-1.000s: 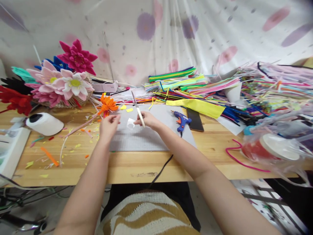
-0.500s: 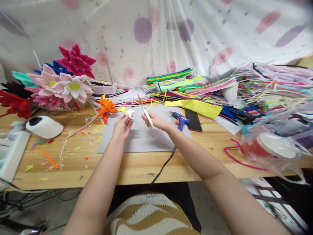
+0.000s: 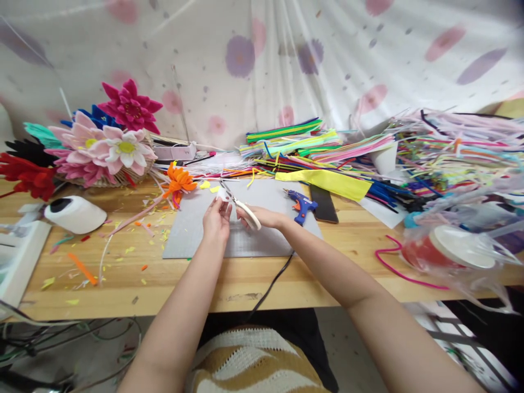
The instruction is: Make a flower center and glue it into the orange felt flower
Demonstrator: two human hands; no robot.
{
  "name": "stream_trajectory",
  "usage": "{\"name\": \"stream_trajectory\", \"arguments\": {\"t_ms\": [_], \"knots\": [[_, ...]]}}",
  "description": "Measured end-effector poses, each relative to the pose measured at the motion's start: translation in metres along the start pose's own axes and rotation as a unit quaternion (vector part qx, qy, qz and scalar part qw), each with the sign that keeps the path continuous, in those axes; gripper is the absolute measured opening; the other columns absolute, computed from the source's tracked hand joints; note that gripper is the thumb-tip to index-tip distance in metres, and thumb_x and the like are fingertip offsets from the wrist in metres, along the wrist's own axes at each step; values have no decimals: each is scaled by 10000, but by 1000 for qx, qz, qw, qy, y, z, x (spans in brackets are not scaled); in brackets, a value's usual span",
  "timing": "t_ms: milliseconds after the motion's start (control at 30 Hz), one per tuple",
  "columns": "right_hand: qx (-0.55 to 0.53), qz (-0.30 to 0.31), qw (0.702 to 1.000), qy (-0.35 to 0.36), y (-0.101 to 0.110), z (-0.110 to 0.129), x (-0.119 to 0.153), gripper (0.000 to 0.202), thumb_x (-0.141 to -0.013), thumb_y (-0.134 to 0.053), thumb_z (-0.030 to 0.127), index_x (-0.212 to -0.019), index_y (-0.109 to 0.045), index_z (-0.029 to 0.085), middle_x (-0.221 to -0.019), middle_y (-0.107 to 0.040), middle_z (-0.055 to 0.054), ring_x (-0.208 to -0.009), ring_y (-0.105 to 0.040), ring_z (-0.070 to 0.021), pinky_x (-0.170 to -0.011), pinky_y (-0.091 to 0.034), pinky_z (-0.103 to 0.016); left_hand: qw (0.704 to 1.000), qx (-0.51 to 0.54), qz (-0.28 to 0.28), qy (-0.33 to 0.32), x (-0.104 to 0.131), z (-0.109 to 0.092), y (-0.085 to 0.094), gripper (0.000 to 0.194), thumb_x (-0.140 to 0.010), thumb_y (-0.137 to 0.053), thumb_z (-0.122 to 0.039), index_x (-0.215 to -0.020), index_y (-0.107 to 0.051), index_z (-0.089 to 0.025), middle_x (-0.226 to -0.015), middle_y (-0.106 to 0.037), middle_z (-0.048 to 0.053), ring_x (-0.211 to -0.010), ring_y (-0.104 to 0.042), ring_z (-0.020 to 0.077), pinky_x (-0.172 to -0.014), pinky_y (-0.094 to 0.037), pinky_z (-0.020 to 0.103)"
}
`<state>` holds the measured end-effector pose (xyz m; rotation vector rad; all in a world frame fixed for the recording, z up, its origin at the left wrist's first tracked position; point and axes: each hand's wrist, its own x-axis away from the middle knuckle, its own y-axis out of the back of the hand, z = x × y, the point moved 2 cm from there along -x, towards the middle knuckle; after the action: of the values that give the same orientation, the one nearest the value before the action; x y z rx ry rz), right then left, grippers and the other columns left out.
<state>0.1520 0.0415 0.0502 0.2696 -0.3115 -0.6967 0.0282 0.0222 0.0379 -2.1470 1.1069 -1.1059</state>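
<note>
Over the grey cutting mat (image 3: 270, 240) on the wooden table (image 3: 327, 273), both hands meet near centre. Right hand (image 3: 266, 216) grips white-handled scissors (image 3: 241, 204), long axis running up-left, blades toward the left hand (image 3: 215, 217). Left hand pinches a small white scrap (image 3: 223, 193) at its fingertips, touching the blade tips. Blue glue gun (image 3: 302, 203) lies just right of the right hand.

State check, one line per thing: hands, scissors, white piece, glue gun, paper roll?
left hand: pinching the white piece
white piece: held above the grey mat, at the scissor tips
right hand: gripping the scissors
scissors: tips at the white piece
glue gun: lying on the mat, untouched
paper roll: on its side
</note>
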Motion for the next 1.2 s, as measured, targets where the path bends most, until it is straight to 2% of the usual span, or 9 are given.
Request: {"name": "stream_trajectory", "arguments": {"t_ms": [267,400,667,800,900,1200], "knots": [[-23,25,999,-22,-3,2,2,473,-849,-376,602,-883,-519,152,-585,-492,31,-506,-466,-80,-469,-397,-197,999,1,-42,-28,0,-5,-2,137,-804,-538,-44,-705,-569,-134,-628,-619,-20,-556,-578,39,-617,-489,159],[-33,27,999,-23,-5,-1,-2,504,-840,-354,636,-862,-494,152,-586,-494,26,-521,-481,-89,-484,-407,-207,998,-21,-38,-37,2,-2,-3,118,-782,-560,-41,-725,-579,-143,-655,-622,-18,-577,-587,51,-621,-490,176],[-48,15,999,20,-13,-12,-13,540,-812,-304,701,-778,-421,175,-578,-473,36,-479,-457,-79,-452,-395,-213,998,-37,-33,-46,8,4,0,116,-766,-571,-30,-732,-568,-141,-652,-617,-14,-573,-586,68,-573,-473,187],[-56,9,998,32,-14,-9,-11,531,-802,-324,706,-755,-397,182,-571,-471,41,-476,-453,-74,-436,-377,-203,998,-33,-33,-43,9,4,0,108,-763,-573,-40,-734,-569,-144,-654,-620,-17,-563,-582,67,-572,-464,184],[-64,7,998,12,-16,-8,-11,534,-799,-340,703,-718,-402,178,-559,-463,41,-476,-443,-68,-433,-376,-195,998,-33,-32,-33,10,6,-1,96,-768,-570,-52,-740,-574,-144,-652,-622,-17,-559,-583,66,-566,-456,178],[-76,-1,997,5,-18,-16,-16,544,-784,-375,706,-674,-410,175,-551,-451,36,-476,-438,-71,-426,-374,-197,999,-47,-23,-3,6,6,3,94,-788,-547,-66,-748,-563,-149,-652,-620,-16,-569,-594,58,-570,-453,159]]}}
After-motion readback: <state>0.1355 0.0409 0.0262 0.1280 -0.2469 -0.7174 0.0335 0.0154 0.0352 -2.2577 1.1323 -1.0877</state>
